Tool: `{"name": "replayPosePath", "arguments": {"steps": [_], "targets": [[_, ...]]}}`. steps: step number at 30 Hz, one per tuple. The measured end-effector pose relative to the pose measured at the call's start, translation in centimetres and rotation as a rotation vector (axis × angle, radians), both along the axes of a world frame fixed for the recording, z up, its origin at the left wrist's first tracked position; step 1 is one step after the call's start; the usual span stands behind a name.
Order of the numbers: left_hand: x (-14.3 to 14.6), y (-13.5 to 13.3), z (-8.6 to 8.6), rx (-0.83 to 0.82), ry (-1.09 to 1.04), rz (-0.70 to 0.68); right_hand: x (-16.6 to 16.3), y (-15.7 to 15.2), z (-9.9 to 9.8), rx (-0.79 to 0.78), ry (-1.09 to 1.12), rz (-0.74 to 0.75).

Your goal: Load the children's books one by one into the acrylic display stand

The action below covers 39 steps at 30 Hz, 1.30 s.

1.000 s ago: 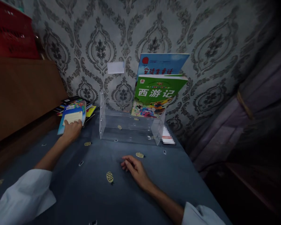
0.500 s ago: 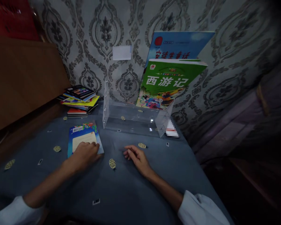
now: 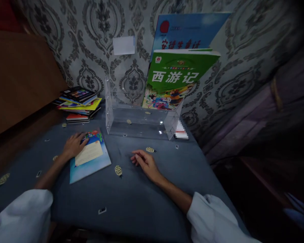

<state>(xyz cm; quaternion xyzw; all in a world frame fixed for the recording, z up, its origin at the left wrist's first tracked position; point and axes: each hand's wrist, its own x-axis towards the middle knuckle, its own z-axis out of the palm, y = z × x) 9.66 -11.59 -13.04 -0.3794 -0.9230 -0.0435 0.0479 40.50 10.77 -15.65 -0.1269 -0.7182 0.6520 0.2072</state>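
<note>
A blue book (image 3: 88, 165) with a cream text panel lies flat on the table. My left hand (image 3: 75, 145) rests over its upper left corner, fingers stretched across the cover and not gripping. My right hand (image 3: 146, 164) lies on the cloth to the right of the book, holding nothing, its fingers loosely bent and partly apart. Behind both hands stands a clear acrylic book rack (image 3: 139, 128). Upright at its right side are a green book (image 3: 176, 72) and, behind that, a taller blue book (image 3: 190, 28).
A stack of books (image 3: 78, 101) stands at the back left, near a brown wooden panel (image 3: 22, 81). A small white-and-red item (image 3: 181, 131), pixelated, sits right of the rack. The grey tablecloth (image 3: 131, 202) has a pineapple print. A white card (image 3: 124, 45) is on the patterned wall.
My left hand has moved from the book's lower right part to its upper left corner, uncovering the lower cover. My right hand stays about where it was. The view has tilted and shifted slightly.
</note>
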Motion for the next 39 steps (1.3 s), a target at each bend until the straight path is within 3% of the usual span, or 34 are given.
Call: {"name": "replayPosePath", "arguments": {"steps": [5,9,15,23,27,31,35,39], "targets": [[3.2,-0.3,-0.9,0.071,-0.017,-0.097,0.1,0.3,-0.1,0.049,0.005,-0.099],[6.7,1.0,-1.4,0.135,-0.044,-0.227,0.2,0.8,-0.2,0.166,-0.001,-0.180],[11.5,6.1,-1.8,0.184,-0.101,-0.375,0.5,1.8,0.1,0.382,0.004,-0.289],[16.6,13.3,-2.4,0.265,-0.153,-0.476,1.9,3.2,1.5,0.698,0.023,-0.284],[17.3,14.7,-2.9,0.381,-0.239,-0.542,1.8,3.0,1.7,0.879,-0.050,-0.196],[16.3,14.0,-3.1,0.531,-0.319,-0.579,0.8,2.3,1.2,0.995,-0.073,-0.022],[15.7,13.0,-3.0,0.486,-0.306,-0.594,-0.2,1.8,0.4,1.033,-0.120,0.111],[16.2,12.8,-2.4,0.374,-0.212,-0.598,0.0,2.2,-0.1,1.022,-0.157,0.078]]}}
